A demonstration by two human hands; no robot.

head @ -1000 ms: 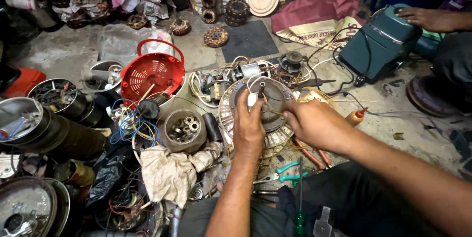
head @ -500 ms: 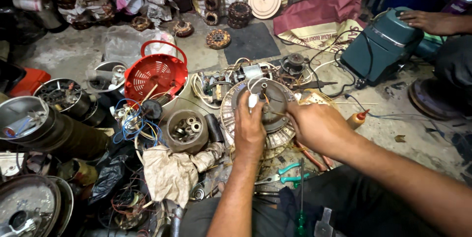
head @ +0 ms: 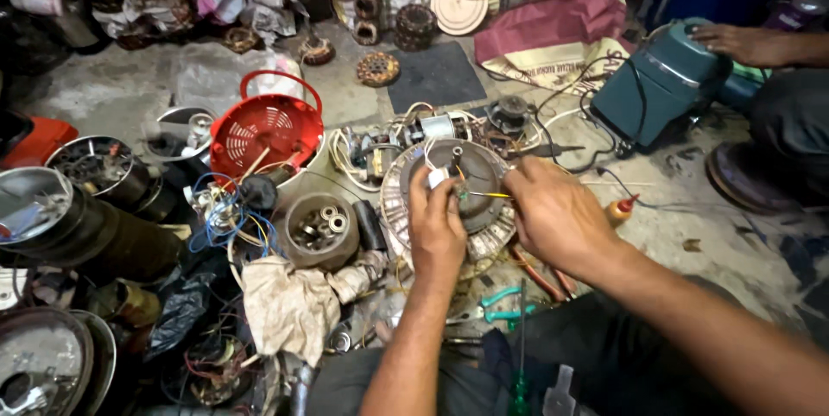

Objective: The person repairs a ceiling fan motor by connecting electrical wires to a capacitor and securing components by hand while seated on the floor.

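A red plastic basket [head: 266,129] stood on the concrete floor [head: 121,92], left of the middle. Just in front of it was a round grey bowl [head: 320,230] with small bearings inside, and a dirty cloth [head: 289,305] lay near that bowl. Teal-handled pliers [head: 494,305] lay lower down. At the far right another person's hand [head: 743,43] rested on a teal machine housing [head: 658,86], beside a maroon bag [head: 557,23].
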